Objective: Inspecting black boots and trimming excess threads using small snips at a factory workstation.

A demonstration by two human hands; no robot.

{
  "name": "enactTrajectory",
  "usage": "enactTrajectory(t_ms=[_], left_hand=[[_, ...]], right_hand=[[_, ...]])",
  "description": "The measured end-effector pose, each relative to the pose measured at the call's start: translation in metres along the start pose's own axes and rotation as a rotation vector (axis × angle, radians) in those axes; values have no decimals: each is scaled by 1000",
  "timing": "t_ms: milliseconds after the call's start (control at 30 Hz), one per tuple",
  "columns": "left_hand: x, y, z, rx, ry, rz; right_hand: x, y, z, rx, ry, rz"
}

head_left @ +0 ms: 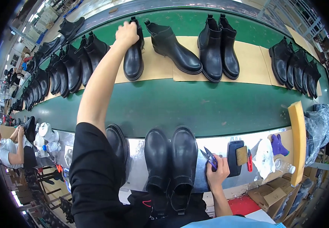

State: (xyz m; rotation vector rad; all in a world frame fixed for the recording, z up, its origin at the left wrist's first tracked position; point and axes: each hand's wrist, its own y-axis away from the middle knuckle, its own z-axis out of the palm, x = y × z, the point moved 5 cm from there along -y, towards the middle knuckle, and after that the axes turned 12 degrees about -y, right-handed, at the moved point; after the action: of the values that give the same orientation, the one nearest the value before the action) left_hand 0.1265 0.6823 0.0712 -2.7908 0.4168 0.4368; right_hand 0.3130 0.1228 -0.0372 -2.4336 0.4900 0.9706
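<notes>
My left hand point(127, 35) reaches across the green belt point(164, 102), its fingers closed round the upper shaft of a black ankle boot point(134, 62) that stands toe toward me. To the right of that boot, another black boot point(175, 51) is turned with its toe toward a standing pair point(212, 53). My right hand point(217, 171) rests at the metal bench edge, closed on thread snips point(209, 156) with dark purple handles, blades pointing up and left. Close in front of me two black boots point(156, 152) stand side by side, toes away. My left sleeve partly hides a third boot point(115, 140).
Right of my right hand lie a dark phone point(232, 167), a brown block point(242, 155), a red cutter point(250, 161), a white cloth point(264, 157) and a plastic bottle point(284, 166). A yellow foam bar point(298, 140) borders the bench. Another person point(10, 150) works at far left.
</notes>
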Motion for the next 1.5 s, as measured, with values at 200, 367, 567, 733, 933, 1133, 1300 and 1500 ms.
enactTrajectory(t_ms=[200,367,567,733,933,1133,1300,1500], left_hand=[[86,33,-45,66,316,101],[92,30,-33,100,336,208],[78,53,-110,342,383,351],[15,127,-225,649,437,466],[-51,272,-315,782,548,475],[-79,404,-311,456,625,351],[-80,495,-265,168,737,142],[-46,552,-198,37,813,171]], right_hand=[[-2,0,-4,-8,1,2],[-2,3,-5,6,-36,14],[3,6,-3,63,-23,-57],[-2,8,-7,68,-57,-46],[-2,17,-9,67,-64,-39],[1,25,-8,59,-39,-94],[1,22,-1,31,0,-125],[3,22,3,30,-8,-120]])
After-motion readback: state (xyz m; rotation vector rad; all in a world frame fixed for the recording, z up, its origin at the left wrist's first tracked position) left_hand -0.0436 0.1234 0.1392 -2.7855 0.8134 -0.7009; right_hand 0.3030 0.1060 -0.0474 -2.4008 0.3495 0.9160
